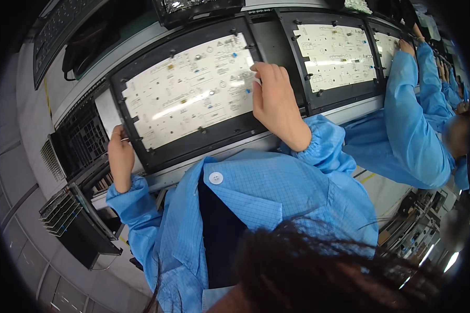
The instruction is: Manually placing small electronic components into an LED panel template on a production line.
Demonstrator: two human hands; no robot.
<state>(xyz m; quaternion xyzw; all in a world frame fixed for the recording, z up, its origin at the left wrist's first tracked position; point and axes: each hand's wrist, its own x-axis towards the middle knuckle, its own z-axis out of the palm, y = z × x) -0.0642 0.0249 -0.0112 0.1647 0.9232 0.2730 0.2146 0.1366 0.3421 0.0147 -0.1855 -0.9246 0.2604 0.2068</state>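
Note:
A white printed circuit board [190, 78], dotted with small yellow, blue and dark components, lies in a black carrier frame [227, 130] before me. Black clips hold it along the edges. My left hand [121, 159] is closed at the frame's left side, its fingertips curled round the edge. Over the board's right edge, my right hand [279, 101] has its fingers bent and thumb drawn in near the index finger. Whatever is between those fingertips, if anything, is too small to make out.
To the right, a second black carrier holds a similar white board [337, 57]. Beyond it, a co-worker's hand [406, 48] reaches over another board. A black tray [193, 8] stands behind my carrier. At lower left is a rack of green boards [61, 213].

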